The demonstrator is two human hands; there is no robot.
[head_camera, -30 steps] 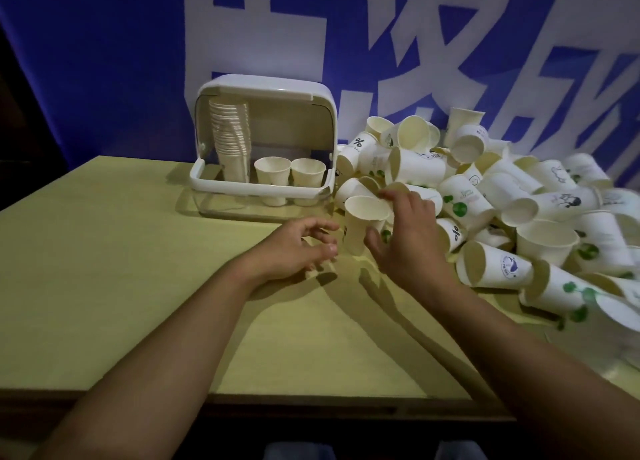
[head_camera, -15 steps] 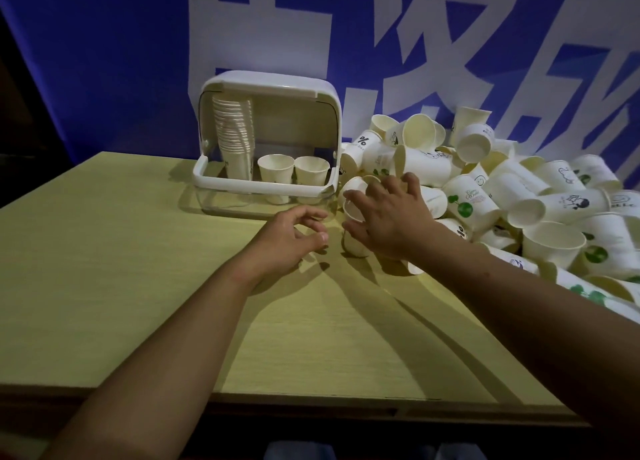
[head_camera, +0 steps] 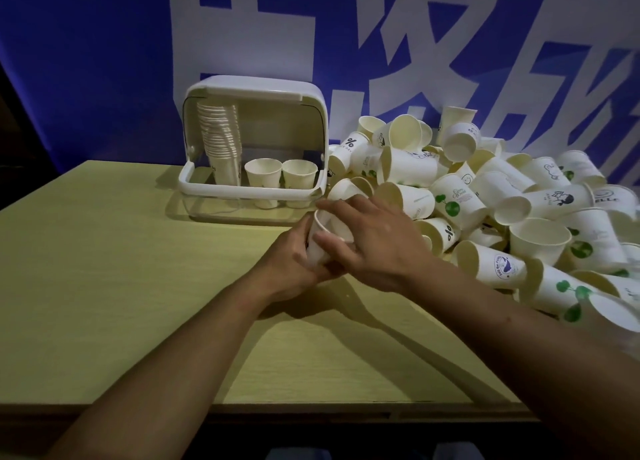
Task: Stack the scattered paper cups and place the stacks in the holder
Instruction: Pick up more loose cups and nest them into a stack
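Head view: both forearms reach in over the table (head_camera: 104, 286).
Left hand (head_camera: 291, 262): fingers curl round a paper cup (head_camera: 320, 238).
Right hand (head_camera: 370, 241): fingers wrap the same cup.
Beyond: holder (head_camera: 256, 89), loose cup pile (head_camera: 485, 189).

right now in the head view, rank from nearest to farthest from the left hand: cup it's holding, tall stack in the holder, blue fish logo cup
1. Held cup, gripped by the left hand.
2. Blue fish logo cup, lying to the right in the pile.
3. Tall stack, upright at the holder's left, farther back.
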